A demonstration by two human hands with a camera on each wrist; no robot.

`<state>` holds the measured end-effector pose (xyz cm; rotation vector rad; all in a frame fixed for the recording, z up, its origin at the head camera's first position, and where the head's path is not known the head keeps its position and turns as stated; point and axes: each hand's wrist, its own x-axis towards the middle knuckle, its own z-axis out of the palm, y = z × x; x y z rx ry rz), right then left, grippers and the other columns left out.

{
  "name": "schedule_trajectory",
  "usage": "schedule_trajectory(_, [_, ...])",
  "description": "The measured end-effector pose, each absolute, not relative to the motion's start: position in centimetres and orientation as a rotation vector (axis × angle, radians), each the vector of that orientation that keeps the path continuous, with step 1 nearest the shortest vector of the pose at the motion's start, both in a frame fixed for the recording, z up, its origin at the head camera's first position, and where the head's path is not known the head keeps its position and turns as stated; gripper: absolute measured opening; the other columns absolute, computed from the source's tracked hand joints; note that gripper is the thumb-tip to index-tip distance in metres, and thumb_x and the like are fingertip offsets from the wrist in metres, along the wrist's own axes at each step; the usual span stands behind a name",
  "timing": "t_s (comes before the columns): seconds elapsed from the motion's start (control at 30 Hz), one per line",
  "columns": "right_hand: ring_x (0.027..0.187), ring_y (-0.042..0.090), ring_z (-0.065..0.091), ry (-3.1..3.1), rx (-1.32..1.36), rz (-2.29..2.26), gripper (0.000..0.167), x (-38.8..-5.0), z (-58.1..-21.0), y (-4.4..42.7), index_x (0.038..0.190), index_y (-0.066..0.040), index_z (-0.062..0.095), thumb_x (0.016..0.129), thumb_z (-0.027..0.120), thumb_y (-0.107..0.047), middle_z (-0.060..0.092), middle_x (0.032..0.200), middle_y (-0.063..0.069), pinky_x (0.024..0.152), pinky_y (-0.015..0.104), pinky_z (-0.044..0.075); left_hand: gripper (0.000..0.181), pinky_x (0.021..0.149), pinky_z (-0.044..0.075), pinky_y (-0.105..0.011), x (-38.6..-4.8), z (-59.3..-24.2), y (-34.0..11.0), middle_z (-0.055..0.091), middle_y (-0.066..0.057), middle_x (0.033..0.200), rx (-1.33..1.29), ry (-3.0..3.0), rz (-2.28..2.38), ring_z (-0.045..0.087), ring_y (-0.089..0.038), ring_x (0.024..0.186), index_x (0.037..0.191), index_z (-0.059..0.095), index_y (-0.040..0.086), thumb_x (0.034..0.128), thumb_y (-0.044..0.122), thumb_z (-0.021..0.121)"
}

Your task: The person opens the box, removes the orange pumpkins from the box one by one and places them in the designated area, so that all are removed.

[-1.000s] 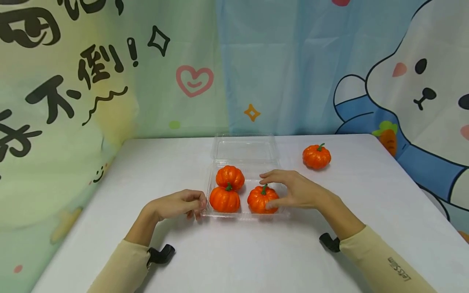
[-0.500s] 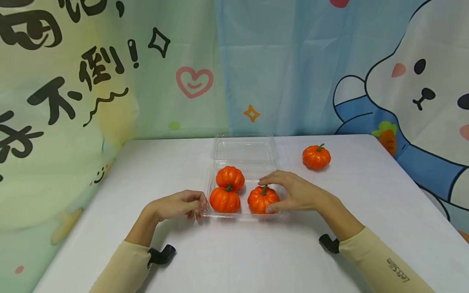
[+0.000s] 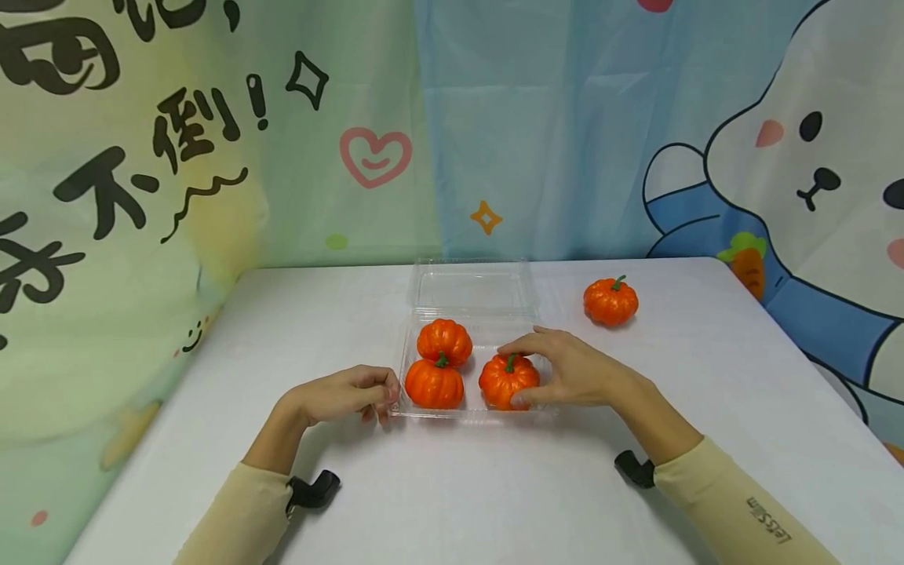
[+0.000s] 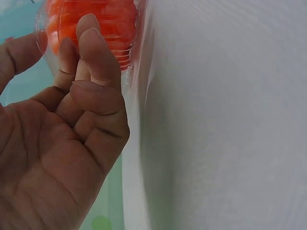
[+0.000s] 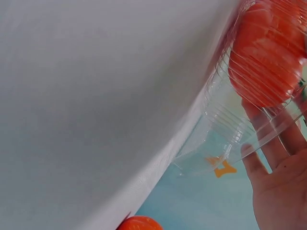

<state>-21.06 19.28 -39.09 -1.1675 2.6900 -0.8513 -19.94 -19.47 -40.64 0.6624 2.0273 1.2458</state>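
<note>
In a clear plastic hinged box (image 3: 487,329), lid laid back, sit three small orange pumpkins. My right hand (image 3: 565,369) holds the right one (image 3: 504,383), thumb at the near side and fingers around the far side; the right wrist view shows this pumpkin (image 5: 266,57) through the ribbed wall. Two others, the rear pumpkin (image 3: 445,339) and the front pumpkin (image 3: 432,386), touch at the box's left side. At the near left corner my left hand (image 3: 346,392) grips the box edge with bent fingers; in the left wrist view its fingertips (image 4: 93,43) lie against the wall.
A fourth pumpkin (image 3: 610,302) stands on the white table (image 3: 452,494) at the back right, outside the box. Behind the table's far edge hangs a printed curtain (image 3: 537,141). A black wrist mount (image 3: 314,490) sits at the left cuff, another (image 3: 636,468) at the right.
Almost nothing differs. The right hand stays around the right pumpkin, which has shifted very slightly at most, and the left hand keeps its place at the box corner.
</note>
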Motion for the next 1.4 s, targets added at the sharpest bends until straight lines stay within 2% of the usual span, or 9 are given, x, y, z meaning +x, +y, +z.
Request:
schedule_trajectory(0.13, [0.122,0.013,0.062,2.692,-1.203,-0.933,0.058,-21.0,-39.2,19.5,0.133,-0.018,0.067,0.082,0.087,-0.037,0.067,0.13,-0.011,0.11,0.047,0.046,0.015,0.069,0.047,-0.029,-19.9,-40.7,-19.5,0.065,-0.013,0.087,0.659,2.031,1.238,0.063,-0.026,0.083,0.098,0.057,0.005,0.1011,0.016,0.048])
schedule_trajectory(0.2, [0.121,0.013,0.062,2.702,-1.239,-0.963,0.057,-21.0,-39.2,19.6,0.132,-0.018,0.066,0.082,0.087,-0.036,0.066,0.13,-0.01,0.105,0.045,0.05,0.014,0.069,0.047,-0.029,-19.9,-40.7,-19.5,0.065,-0.013,0.088,0.653,2.032,1.235,0.063,-0.026,0.083,0.099,0.057,0.005,0.101,0.016,0.048])
schedule_trajectory(0.43, [0.124,0.016,0.06,2.741,-1.352,-1.016,0.055,-21.2,-39.0,19.8,0.131,-0.016,0.066,0.082,0.088,-0.027,0.064,0.133,-0.005,0.104,0.041,0.051,0.015,0.069,0.047,-0.029,-20.0,-40.8,-19.6,0.065,-0.016,0.088,0.644,2.039,1.233,0.063,-0.026,0.083,0.099,0.057,0.004,0.101,0.016,0.049])
schedule_trajectory(0.77, [0.129,0.018,0.058,2.817,-1.364,-1.055,0.06,-21.2,-38.1,20.3,0.134,-0.015,0.065,0.08,0.089,-0.026,0.061,0.138,-0.002,0.107,0.034,0.048,0.015,0.069,0.047,-0.029,-20.0,-40.6,-19.5,0.065,-0.014,0.088,0.649,2.041,1.227,0.063,-0.026,0.083,0.099,0.057,0.004,0.1012,0.016,0.049])
schedule_trajectory(1.0, [0.127,0.019,0.059,2.864,-1.392,-1.15,0.063,-21.4,-38.1,20.8,0.133,-0.013,0.066,0.076,0.092,-0.023,0.063,0.137,0.001,0.109,0.019,0.041,0.013,0.07,0.047,-0.029,-20.0,-40.5,-19.9,0.065,-0.008,0.086,0.644,2.051,1.227,0.063,-0.026,0.083,0.099,0.057,0.004,0.0991,0.013,0.048])
schedule_trajectory(1.13, [0.127,0.019,0.059,2.905,-1.39,-1.149,0.062,-21.5,-38.0,21.4,0.132,-0.013,0.067,0.076,0.092,-0.021,0.062,0.137,0.002,0.109,0.016,0.039,0.014,0.07,0.048,-0.029,-20.0,-40.6,-20.0,0.066,-0.008,0.086,0.647,2.058,1.222,0.062,-0.026,0.083,0.099,0.058,0.004,0.0989,0.014,0.048])
schedule_trajectory(1.4, [0.123,0.021,0.06,3.043,-1.416,-1.098,0.065,-22.1,-36.9,23.9,0.13,-0.013,0.068,0.07,0.095,-0.015,0.065,0.134,0.003,0.099,0.014,0.045,0.015,0.069,0.047,-0.028,-20.0,-40.6,-19.7,0.066,-0.009,0.087,0.645,2.049,1.227,0.063,-0.024,0.083,0.1,0.058,0.005,0.0998,0.016,0.048])
